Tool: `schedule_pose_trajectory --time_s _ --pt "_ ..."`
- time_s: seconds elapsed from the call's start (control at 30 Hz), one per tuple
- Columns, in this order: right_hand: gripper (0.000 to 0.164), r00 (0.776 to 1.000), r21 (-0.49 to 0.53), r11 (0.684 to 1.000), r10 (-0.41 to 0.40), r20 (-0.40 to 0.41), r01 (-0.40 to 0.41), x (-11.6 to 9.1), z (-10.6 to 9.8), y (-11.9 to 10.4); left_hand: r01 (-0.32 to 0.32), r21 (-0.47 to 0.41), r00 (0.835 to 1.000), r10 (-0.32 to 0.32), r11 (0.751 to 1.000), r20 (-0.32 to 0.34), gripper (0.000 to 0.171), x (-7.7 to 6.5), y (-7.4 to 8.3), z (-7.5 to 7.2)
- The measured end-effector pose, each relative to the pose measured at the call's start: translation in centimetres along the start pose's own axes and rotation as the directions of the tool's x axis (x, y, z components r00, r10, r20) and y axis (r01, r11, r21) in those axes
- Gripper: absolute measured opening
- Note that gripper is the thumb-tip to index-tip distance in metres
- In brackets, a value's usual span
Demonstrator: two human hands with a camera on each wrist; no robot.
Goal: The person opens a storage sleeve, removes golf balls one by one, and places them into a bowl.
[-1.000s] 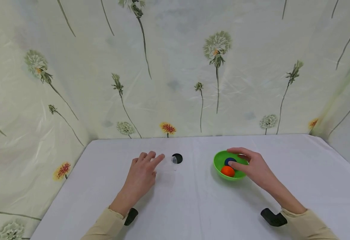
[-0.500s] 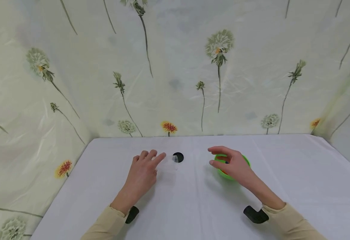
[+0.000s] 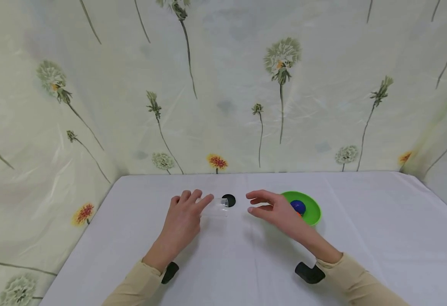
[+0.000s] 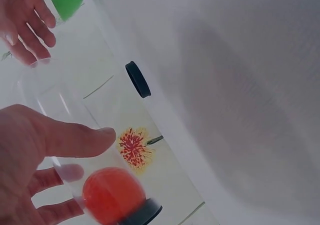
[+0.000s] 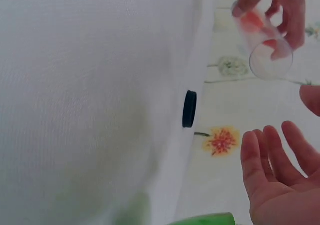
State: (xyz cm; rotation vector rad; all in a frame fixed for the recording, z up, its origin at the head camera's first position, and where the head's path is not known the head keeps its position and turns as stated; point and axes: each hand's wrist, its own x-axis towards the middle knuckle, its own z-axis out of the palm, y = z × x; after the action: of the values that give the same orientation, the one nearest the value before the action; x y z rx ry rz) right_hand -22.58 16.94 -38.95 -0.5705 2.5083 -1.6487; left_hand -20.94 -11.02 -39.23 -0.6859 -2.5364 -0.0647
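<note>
My left hand (image 3: pixel 183 219) grips a clear plastic tube (image 3: pixel 218 208), lying tilted with its open mouth toward the right. In the left wrist view, an orange ball (image 4: pixel 111 192) sits inside the tube against the black cap (image 4: pixel 144 212) at its far end. My right hand (image 3: pixel 278 210) hovers between the tube's mouth and a green bowl (image 3: pixel 314 210), fingers extended and slightly bent, nothing in them. The right wrist view shows its spread fingers (image 5: pixel 272 152) near the mouth. A blue ball (image 3: pixel 298 207) and part of an orange ball (image 3: pixel 299 214) show in the bowl, partly hidden by that hand.
A round black lid (image 3: pixel 229 200) lies on the white-covered table (image 3: pixel 246 263) behind the tube, between the hands. Flower-printed cloth (image 3: pixel 223 85) hangs behind and at both sides. Black wrist mounts (image 3: pixel 309 273) stick out below the sleeves.
My right hand has drawn away from inside the green bowl and moved left toward the tube. My left hand keeps its grip, and the tube's mouth has come into clearer view.
</note>
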Motion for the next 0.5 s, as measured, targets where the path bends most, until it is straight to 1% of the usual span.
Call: schedule_pose_trajectory --time_s 0.17,0.3,0.43,0.5 --pt "0.04 0.999 0.009 1.0 0.022 0.043 -0.023 0.6 1.4 -0.1 0.005 0.025 1.0 -0.006 1.0 0.018 0.059 0.1 0.1 -0.1" --pt "0.045 0.996 0.019 0.997 0.074 0.05 -0.076 0.9 2.4 -0.3 0.004 0.032 1.0 -0.005 0.999 0.031 0.06 0.2 0.2 -0.1" --pt "0.047 0.991 0.085 0.989 0.117 0.062 -0.122 1.1 3.1 -0.7 -0.009 0.029 1.0 0.009 1.0 0.022 0.06 0.3 0.4 -0.1" --pt "0.048 0.99 0.136 0.982 0.122 0.077 -0.132 1.1 3.4 -0.8 -0.02 0.028 1.0 0.019 0.999 0.012 0.061 0.3 0.4 -0.1"
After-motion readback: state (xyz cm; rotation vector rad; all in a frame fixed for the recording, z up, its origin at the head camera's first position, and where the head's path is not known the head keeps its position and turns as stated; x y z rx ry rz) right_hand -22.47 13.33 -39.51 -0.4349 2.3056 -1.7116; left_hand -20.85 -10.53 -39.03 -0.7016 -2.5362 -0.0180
